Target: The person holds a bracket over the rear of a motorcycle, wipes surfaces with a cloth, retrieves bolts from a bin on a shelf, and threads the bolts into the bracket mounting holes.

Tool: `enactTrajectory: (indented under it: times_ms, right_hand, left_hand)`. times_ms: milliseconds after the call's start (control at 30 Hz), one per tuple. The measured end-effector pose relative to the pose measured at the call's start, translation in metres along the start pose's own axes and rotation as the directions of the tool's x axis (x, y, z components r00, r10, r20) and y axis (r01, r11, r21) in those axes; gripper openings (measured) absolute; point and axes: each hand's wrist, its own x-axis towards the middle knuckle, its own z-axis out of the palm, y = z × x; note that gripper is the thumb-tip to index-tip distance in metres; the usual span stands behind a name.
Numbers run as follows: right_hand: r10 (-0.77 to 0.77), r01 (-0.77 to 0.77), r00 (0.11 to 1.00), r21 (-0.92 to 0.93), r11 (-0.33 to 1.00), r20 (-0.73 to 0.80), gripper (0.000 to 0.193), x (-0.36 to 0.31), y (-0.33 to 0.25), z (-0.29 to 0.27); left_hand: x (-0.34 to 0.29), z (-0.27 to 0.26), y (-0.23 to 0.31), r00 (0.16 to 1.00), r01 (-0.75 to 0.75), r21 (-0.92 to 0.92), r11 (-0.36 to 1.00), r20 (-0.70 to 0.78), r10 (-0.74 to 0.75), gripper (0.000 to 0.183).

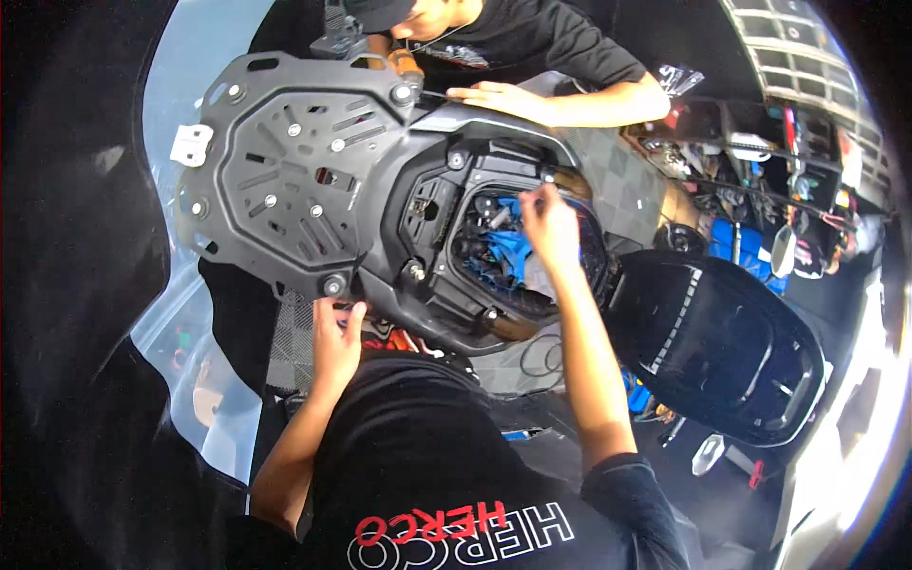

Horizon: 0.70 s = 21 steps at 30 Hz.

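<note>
Two hands working on the scooter's rear body point(399, 237): left hand point(334, 334) gripping its lower edge at seven o'clock, right hand point(549, 226) pinching inside the open compartment point(518, 252) at centre, grasped item unclear.

White tag point(191, 144) (rack's left edge).

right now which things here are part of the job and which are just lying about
In hand:
- left hand on the edge of the black rear rack
- right hand reaching into the open underseat compartment
- co-worker's hand on the bodywork

Lying about:
- raised black seat
- cluttered tool shelves
</note>
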Motion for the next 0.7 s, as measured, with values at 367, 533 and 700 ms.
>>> enactTrajectory:
  times_ms: [367, 533, 700]
  right_hand:
    - [0.206, -0.205, 0.979, -0.113, 0.972, -0.001, 0.035, 0.066, 0.079, 0.02]
    - [0.137, -0.144, 0.989, -0.132, 0.981, -0.062, 0.033, 0.063, 0.081, 0.026]
    - [0.017, -0.025, 0.998, -0.123, 0.992, -0.064, 0.033, 0.065, 0.08, 0.032]
  left_hand:
    - [0.001, -0.006, 0.021, 0.999, -0.01, 0.144, 0.99, 0.047, 0.003, 0.041]
    - [0.002, -0.004, 0.014, 0.999, -0.011, 0.112, 0.994, 0.035, 0.007, 0.041]
    - [0.001, -0.006, 0.008, 0.995, 0.081, 0.071, 0.994, 0.045, -0.084, 0.042]
